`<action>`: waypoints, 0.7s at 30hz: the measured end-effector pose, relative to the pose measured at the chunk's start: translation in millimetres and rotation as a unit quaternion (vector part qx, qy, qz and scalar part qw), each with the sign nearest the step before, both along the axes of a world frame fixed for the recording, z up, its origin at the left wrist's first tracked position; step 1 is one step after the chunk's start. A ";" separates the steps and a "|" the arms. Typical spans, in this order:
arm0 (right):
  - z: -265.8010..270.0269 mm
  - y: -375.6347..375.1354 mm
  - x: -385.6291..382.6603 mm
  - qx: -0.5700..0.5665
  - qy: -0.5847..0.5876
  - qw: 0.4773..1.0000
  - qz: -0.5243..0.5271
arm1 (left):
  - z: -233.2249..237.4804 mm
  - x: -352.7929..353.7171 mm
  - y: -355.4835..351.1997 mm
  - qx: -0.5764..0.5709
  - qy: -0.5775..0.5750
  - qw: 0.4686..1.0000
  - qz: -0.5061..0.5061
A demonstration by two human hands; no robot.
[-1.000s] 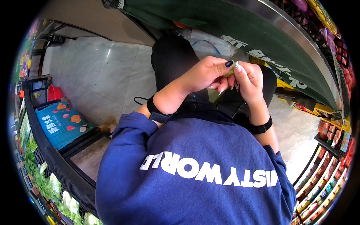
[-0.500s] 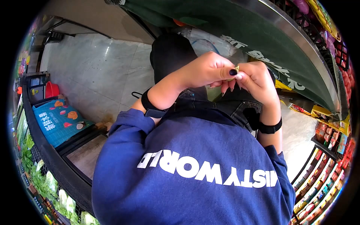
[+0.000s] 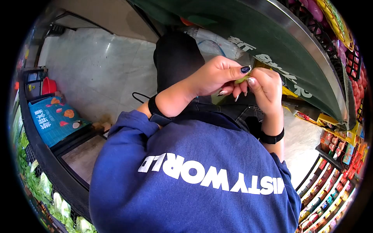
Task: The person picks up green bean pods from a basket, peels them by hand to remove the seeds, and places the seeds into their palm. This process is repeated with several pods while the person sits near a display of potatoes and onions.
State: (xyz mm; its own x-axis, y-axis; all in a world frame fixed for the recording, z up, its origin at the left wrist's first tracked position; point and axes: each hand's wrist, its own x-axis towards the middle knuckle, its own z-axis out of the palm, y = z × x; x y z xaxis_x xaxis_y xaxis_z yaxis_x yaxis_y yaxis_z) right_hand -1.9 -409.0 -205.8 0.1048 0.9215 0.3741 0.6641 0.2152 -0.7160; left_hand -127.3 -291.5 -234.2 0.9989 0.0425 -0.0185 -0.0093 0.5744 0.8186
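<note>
My left hand [image 3: 223, 73] and my right hand [image 3: 266, 87] meet in front of my lap, over my dark trousers. Between thumb and fingers, my left hand pinches a small yellow-green piece [image 3: 241, 80], perhaps a pod; its kind does not show clearly. My right hand is closed at the other end of that piece, thumb against the bent fingers. Most of the piece is hidden by my fingers. Below the hands, something pale green shows in part between my legs.
A dark green panel with white lettering [image 3: 279, 64] and a metal rim curves along the right. Leafy vegetables [image 3: 42, 190] fill crates at lower left, near a blue printed bag [image 3: 56, 120] and a red container [image 3: 48, 85]. Packaged goods [image 3: 330, 194] line shelves at lower right.
My hands have come slightly apart at the thumbs, and more of the green piece shows between them. My left thumb has turned up a little. The whole view has shifted slightly.
</note>
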 end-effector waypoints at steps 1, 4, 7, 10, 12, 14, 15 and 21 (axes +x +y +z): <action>0.6 -0.8 0.3 0.015 -0.061 0.998 -0.018 | -1.5 1.1 -1.3 -0.001 0.000 1.000 0.002; 2.9 -0.2 -2.1 0.058 -0.187 0.979 -0.048 | -3.3 2.4 -4.8 0.005 0.011 0.999 0.041; 3.2 0.1 -3.3 0.092 -0.286 0.951 -0.068 | -2.6 3.9 -9.3 0.045 0.023 0.994 0.097; 2.9 0.1 -7.6 0.104 -0.323 0.938 -0.070 | -5.5 6.0 -10.5 0.108 0.020 0.972 0.207; 1.0 1.3 -11.1 0.100 -0.323 0.939 -0.065 | -6.3 7.8 -4.8 0.102 0.013 0.970 0.220; -3.5 3.5 -10.1 0.102 -0.305 0.945 -0.064 | -5.7 6.3 -4.0 0.101 0.022 0.971 0.215; -5.4 4.0 -9.9 0.104 -0.286 0.950 -0.062 | -5.7 5.8 -4.0 0.100 0.032 0.972 0.210; -37.1 -3.2 -10.6 0.023 0.343 0.928 -0.147 | -13.7 6.2 7.6 0.179 -0.032 0.933 0.312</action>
